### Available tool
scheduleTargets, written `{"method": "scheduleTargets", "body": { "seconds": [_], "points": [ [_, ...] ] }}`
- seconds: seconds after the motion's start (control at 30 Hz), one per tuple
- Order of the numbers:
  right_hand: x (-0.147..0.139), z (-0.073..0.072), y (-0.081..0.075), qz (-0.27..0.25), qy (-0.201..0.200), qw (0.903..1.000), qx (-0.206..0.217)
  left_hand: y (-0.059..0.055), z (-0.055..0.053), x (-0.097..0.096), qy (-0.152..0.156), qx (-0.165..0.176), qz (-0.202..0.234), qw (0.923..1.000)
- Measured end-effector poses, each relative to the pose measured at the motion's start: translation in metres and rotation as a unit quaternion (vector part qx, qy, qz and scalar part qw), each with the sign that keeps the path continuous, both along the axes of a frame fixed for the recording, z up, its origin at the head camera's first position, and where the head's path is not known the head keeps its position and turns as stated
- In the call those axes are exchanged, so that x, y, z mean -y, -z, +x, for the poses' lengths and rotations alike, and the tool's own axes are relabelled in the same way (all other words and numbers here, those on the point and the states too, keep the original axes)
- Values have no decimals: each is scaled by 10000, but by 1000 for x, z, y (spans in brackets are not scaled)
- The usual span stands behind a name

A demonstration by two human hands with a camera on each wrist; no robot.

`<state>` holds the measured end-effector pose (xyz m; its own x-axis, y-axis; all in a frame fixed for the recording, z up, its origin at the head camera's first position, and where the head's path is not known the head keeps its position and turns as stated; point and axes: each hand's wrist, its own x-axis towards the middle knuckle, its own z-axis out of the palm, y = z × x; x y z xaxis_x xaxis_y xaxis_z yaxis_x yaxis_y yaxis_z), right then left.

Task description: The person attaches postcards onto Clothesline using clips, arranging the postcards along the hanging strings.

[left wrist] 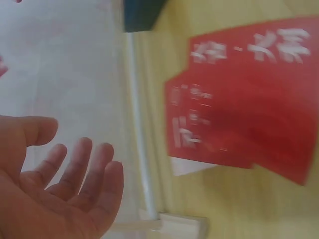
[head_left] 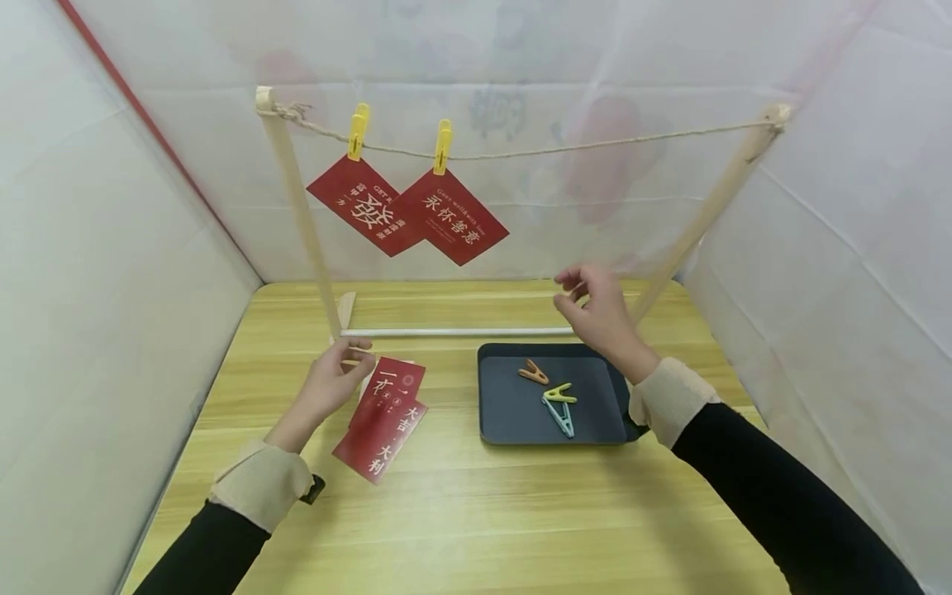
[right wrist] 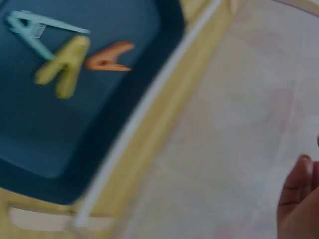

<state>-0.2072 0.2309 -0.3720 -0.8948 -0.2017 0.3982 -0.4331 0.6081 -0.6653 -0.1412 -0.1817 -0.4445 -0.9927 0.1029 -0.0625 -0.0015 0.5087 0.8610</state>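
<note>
- Two bare hands are raised with nothing in them: the left hand (head_left: 332, 380) has relaxed, gently bent fingers, and the right hand (head_left: 598, 310) curves loosely, a gap between thumb and forefinger.
- Just right of the left hand, apart from its fingers, lie two overlapping loose red cards (head_left: 377, 446), smooth and flat, with white lettering; a pale edge shows beneath them.
- Below the right hand, a dark, round-cornered tray (head_left: 513, 426) holds an orange peg (head_left: 535, 376), a yellow-green peg (head_left: 559, 397) and a pale blue peg (head_left: 568, 426); its raised rim probably keeps them together within reach.
- Above and between both hands, two hung red cards (head_left: 454, 219) dangle diamond-wise, because each yellow clip (head_left: 442, 147) pinches only a corner.
- Beyond the hands, coarse, twisted rope (head_left: 565, 150) sags slightly between pale wooden posts (head_left: 293, 178); a slim white rod (head_left: 454, 332) runs low between them, likely steadying the frame.
</note>
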Motion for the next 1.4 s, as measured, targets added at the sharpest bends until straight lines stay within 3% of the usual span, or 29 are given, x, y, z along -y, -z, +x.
{"method": "scheduleTargets", "body": {
  "seconds": [0.13, 0.23, 0.33, 0.5, 0.63, 0.83, 0.93, 1.07, 1.23, 1.4],
  "points": [
    [-12, 4, 34, 369, -286, 9936, 1031, 17, 8, -1, 143, 30, -656, 9977],
    [-21, 11, 56, 980, -422, 9806, 1647, 27, 12, -4, 259, 93, -1174, 9927],
    [-29, 21, 76, 1639, -484, 9682, 1829, 36, 16, -7, 314, 101, -1711, 9847],
    [-38, 39, 103, 2253, -648, 9522, 1959, 53, 27, -14, 406, 86, -2529, 9666],
    [-43, 49, 118, 2453, -628, 9453, 2057, 64, 33, -21, 373, -157, -2941, 9549],
    [-47, 56, 133, 2472, -579, 9429, 2157, 72, 39, -27, 285, -585, -3282, 9423],
    [-50, 56, 139, 2447, -533, 9471, 2008, 75, 41, -29, 200, -629, -3266, 9428],
    [-56, 56, 146, 2288, -345, 9532, 1948, 77, 39, -31, 91, -550, -3007, 9521],
    [-58, 56, 153, 2216, -154, 9495, 2217, 81, 38, -30, -25, -351, -2650, 9636],
    [-57, 55, 158, 2056, -175, 9504, 2329, 85, 36, -28, -52, -227, -2451, 9692]
  ]
}}
